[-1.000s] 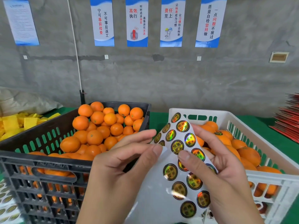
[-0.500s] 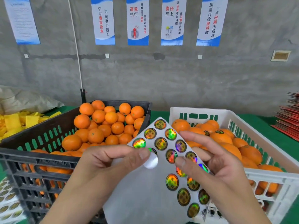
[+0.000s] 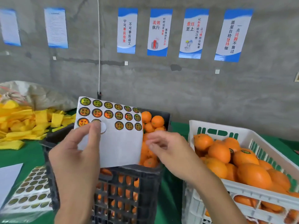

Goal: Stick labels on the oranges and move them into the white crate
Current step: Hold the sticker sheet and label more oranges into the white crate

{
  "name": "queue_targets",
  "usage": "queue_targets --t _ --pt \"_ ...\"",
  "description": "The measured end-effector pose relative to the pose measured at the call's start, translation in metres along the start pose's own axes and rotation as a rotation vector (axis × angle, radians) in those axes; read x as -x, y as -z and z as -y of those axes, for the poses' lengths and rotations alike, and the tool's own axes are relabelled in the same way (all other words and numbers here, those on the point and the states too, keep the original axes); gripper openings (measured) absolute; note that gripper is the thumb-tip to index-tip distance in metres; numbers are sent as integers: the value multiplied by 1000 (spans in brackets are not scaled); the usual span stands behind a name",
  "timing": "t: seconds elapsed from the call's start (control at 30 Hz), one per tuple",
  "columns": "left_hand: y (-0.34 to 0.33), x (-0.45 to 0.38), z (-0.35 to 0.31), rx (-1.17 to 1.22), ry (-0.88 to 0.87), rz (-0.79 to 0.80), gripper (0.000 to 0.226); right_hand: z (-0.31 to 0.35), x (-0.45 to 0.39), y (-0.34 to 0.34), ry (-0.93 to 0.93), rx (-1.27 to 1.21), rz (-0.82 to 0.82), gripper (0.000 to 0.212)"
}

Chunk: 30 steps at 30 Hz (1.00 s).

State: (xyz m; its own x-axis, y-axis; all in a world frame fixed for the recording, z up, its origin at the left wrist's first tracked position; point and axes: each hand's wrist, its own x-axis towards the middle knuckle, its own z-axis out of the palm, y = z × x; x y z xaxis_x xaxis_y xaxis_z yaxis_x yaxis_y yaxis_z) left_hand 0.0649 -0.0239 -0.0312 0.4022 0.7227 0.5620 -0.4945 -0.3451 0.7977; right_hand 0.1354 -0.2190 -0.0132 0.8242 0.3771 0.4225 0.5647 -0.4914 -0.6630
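Over black crate point(image 3: 150, 177): label sheet point(image 3: 119, 143) upright, left hand point(image 3: 77, 152) pinching.

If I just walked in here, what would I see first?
Probably the white sheet of shiny round stickers in the middle, which the left hand holds up by one edge in front of the black plastic crate of oranges. On the right stands the white plastic crate piled with bright oranges, and the right hand hovers between the two crates.
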Motion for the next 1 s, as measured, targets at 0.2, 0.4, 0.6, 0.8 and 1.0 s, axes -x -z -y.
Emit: queue_targets --t 0.2,0.4,0.6,0.8,1.0 --pt "3 -9 17 -83 -23 -75 9 -2 -72 -29 -108 471 427 41" --pt "14 -23 32 -34 38 -113 16 1 -108 -58 -301 627 852 77" --pt "16 -29 43 -57 70 -98 25 18 -107 -93 -314 521 998 70" --pt "8 -21 33 -28 56 8 22 33 -102 -87 -189 922 1002 21" --pt "3 -13 18 88 78 40 14 30 -94 -54 -71 707 632 18"
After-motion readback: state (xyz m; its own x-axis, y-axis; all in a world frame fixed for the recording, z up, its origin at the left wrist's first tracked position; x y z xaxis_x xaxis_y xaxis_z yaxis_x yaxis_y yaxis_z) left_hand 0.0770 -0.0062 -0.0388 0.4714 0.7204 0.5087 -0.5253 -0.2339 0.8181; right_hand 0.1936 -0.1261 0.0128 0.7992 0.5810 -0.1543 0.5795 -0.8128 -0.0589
